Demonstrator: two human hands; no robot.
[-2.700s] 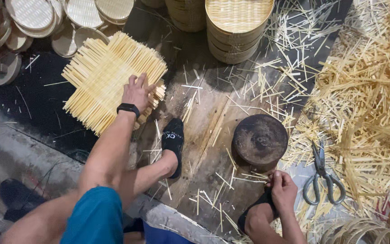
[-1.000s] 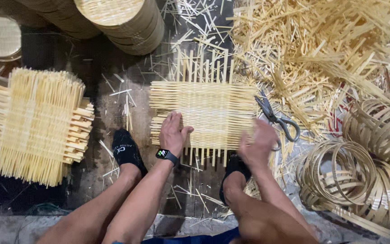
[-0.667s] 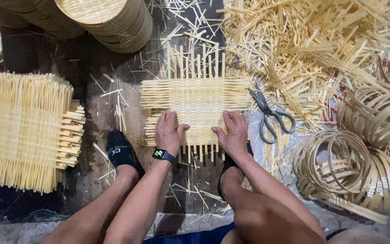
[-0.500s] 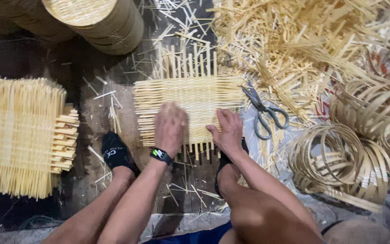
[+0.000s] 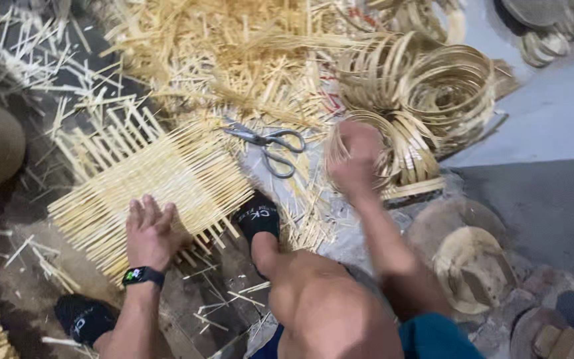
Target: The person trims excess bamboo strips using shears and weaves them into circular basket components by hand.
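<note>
I see the left hand [image 5: 149,229] lying flat and open, fingers spread, pressing on the near edge of the woven mat [image 5: 157,179]; the mat lies on the floor directly under and beyond that hand; a dark watch [image 5: 142,274] sits on its wrist. The right hand [image 5: 353,156] is blurred, raised at the coiled strips [image 5: 433,93]; it looks closed, but I cannot tell what it grips. The scissors [image 5: 270,143] lie between both hands, just left of the right hand; loose strips [image 5: 234,53] lie beyond them.
</note>
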